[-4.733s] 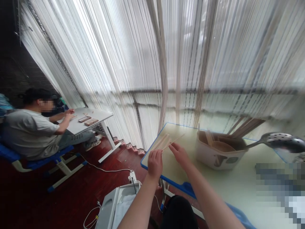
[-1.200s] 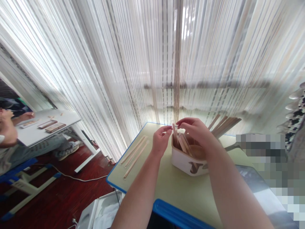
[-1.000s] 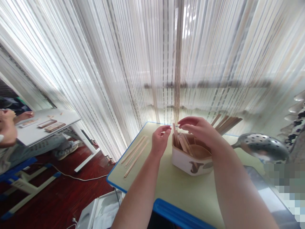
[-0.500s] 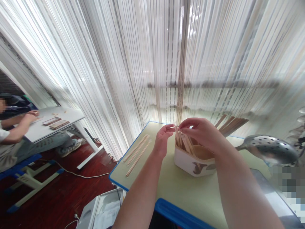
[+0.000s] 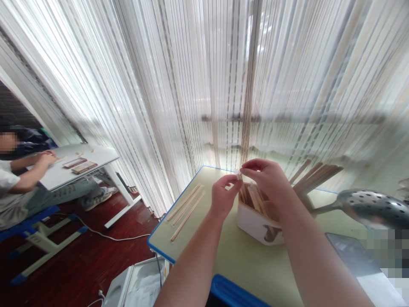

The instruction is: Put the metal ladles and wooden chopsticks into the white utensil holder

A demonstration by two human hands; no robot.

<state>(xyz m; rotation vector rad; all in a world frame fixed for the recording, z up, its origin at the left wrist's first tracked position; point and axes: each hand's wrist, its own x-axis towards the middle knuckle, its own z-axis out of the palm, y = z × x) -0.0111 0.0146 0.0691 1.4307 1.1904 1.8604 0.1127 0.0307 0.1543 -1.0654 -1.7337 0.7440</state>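
Note:
My left hand [image 5: 223, 196] and my right hand [image 5: 266, 177] meet above the near left corner of a white tub [image 5: 255, 219]. Both pinch the top end of a wooden chopstick [image 5: 238, 174] that stands in the tub. The tub holds several more wooden chopsticks [image 5: 255, 200], and others [image 5: 315, 175] stick out over its far right side. Three loose chopsticks [image 5: 187, 209] lie side by side on the pale green table [image 5: 223, 251], to the left of my left hand.
A perforated metal ladle [image 5: 367, 207] lies to the right of the tub. The table has a blue edge [image 5: 162, 251]. String curtains [image 5: 204, 85] hang behind it. At the far left a person [image 5: 19, 183] sits at a white desk [image 5: 79, 160]. A grey box [image 5: 134, 285] and cables lie on the red floor.
My hands spread chopsticks on the table's left, then went to the tub. In the last second both closed on one chopstick's top end and lifted it slightly.

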